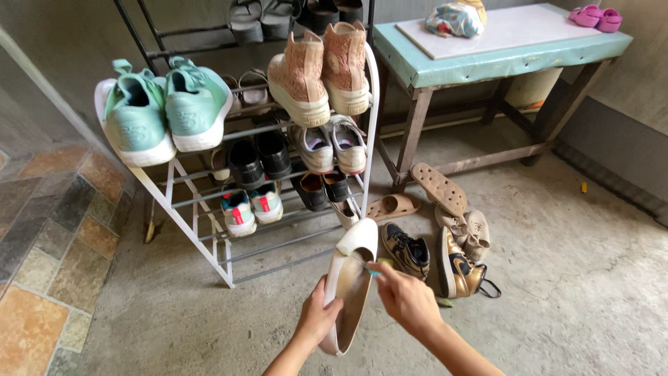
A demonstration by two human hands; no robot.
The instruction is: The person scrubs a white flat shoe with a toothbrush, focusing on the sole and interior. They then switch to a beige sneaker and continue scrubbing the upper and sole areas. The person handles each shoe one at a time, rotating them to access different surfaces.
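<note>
**Cream flat shoe held over the concrete floor by both hands**

Head view: cream-coloured, the flat shoe point(351, 282) is held upside-in toward the camera, toe pointing away at the rack, its open inside facing up. The left hand point(316, 317) grips it from the left near the heel, fingers curled and clamped around the side wall. The right hand point(403, 296) sits at the shoe's right edge, fingertips pinched together on a small teal-green object point(376, 270) that touches the inner rim; what that object is cannot be told.

Just beyond the shoe stands a white metal shoe rack point(209, 240), tilted shelves full. On its top level lie a pair of mint-green sneakers point(167, 108) and a pair of pink-tan high-top boots point(320, 69). Lower shelves hold black shoes point(259, 159), grey-white trainers point(330, 146) and small white sneakers with red and teal trim point(250, 207).

On the concrete floor point(570, 278) to the right of the held shoe lie a black-and-gold sneaker point(406, 249), a gold high-top point(459, 268), tan slip-ons point(467, 230) and beige perforated sandals point(424, 191), close together.

Behind them stands a wooden table with a pale teal top point(501, 59), bearing a bundled cloth point(454, 17) and small pink shoes point(596, 17). Multicoloured stone tiling point(42, 244) borders the floor at left
</note>
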